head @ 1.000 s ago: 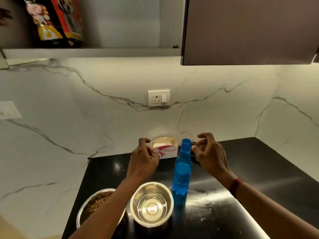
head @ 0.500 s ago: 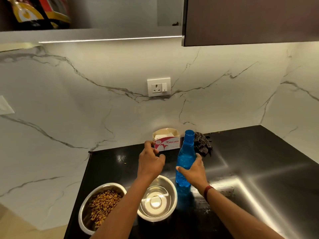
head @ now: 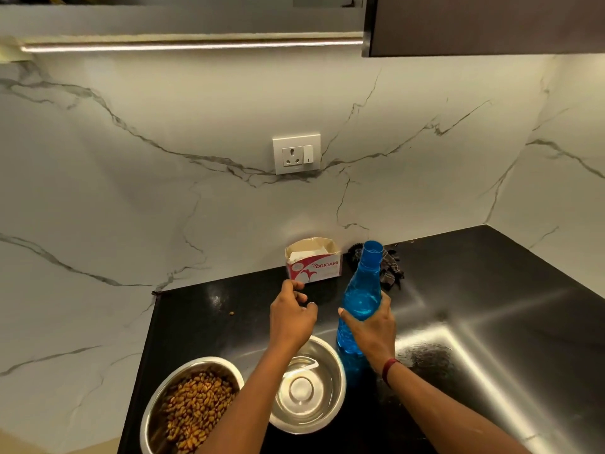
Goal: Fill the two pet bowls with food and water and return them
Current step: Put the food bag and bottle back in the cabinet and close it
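Two steel bowls stand at the front of the black counter (head: 491, 306). The left bowl (head: 154, 401) holds brown kibble. The bowl on the right (head: 340, 381) shows only its shiny inside, partly hidden by my left forearm. Right beside it, an uncapped blue bottle (head: 361, 290) stands upright, with my right hand (head: 373, 335) wrapped around its lower body. Above the far rim of the shiny bowl hovers my left hand (head: 291, 319), fingers curled; its palm is hidden.
An open red and white tissue box (head: 314, 263) sits against the marble wall, with a dark checked cloth (head: 391, 268) to its right behind the bottle. A wall socket (head: 296, 154) is above. A dark cabinet (head: 484, 24) hangs overhead. One kibble piece (head: 231, 313) lies loose on the counter.
My right hand dropped from the bottle's mouth and closed on its body. My left hand stayed curled above the bowl. The view tilted downward.
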